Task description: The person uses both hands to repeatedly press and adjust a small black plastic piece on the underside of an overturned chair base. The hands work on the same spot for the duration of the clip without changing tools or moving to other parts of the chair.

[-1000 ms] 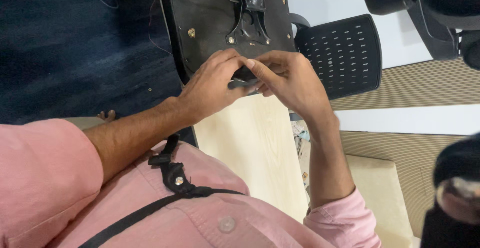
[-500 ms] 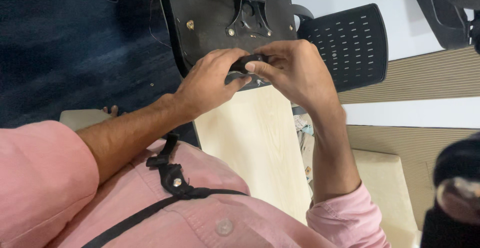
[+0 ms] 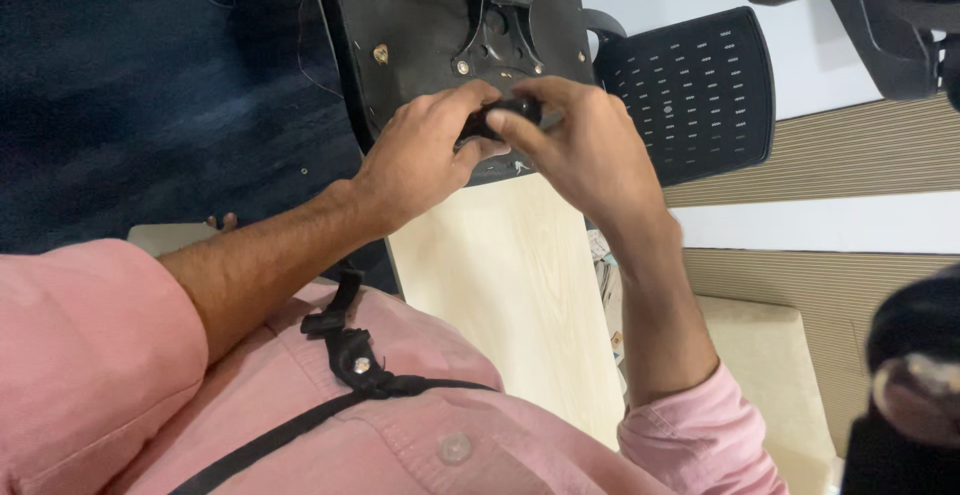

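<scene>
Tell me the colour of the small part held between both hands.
Black small part, best seen in the head view.

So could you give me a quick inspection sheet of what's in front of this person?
Surface: pale wooden board, bare where seen.
Job's things: small black part, gripped by both hands over an upturned black chair seat with metal bracket.
Clutter: papers beside the board.
Hands: left hand and right hand closed on the part.
Cables: thin wire on dark carpet.
Surroundings: perforated black chair back, beige cushion.
</scene>
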